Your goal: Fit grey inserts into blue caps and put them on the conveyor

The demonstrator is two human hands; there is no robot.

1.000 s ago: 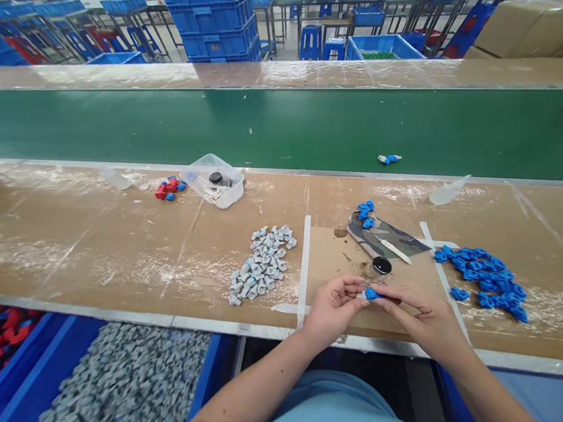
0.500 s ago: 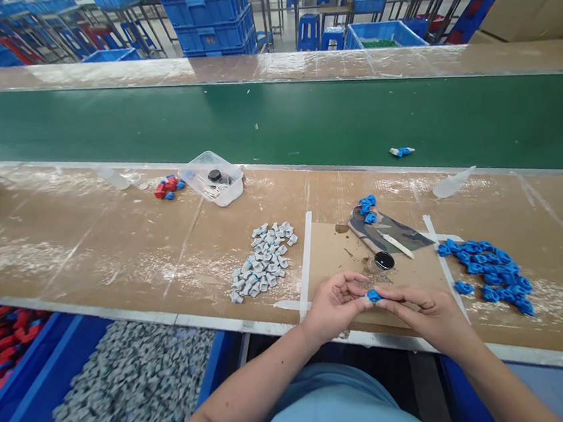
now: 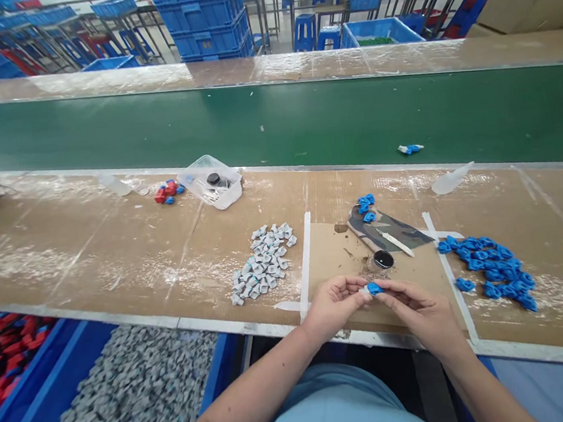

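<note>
My left hand (image 3: 335, 304) and my right hand (image 3: 419, 310) meet over the near edge of a cardboard sheet (image 3: 336, 255), both pinching one small blue plastic piece (image 3: 373, 288) with a grey part on its left end. Just beyond the fingers stands a small round jar with a black inside (image 3: 382, 261). A heap of grey pieces (image 3: 264, 261) lies to the left of my hands. A heap of blue pieces (image 3: 491, 268) lies to the right.
A camouflage cloth (image 3: 394, 231) holds a white stick and a few blue pieces (image 3: 365, 205). A clear tub (image 3: 212, 181) and red pieces (image 3: 167, 190) sit farther left. One finished piece (image 3: 410, 149) lies on the green belt (image 3: 272, 121). Bins of grey (image 3: 125, 402) and red pieces (image 3: 4, 347) stand below.
My hands stay together on the blue piece, with the fingers shifting slightly. The piece on the green belt has drifted to the right.
</note>
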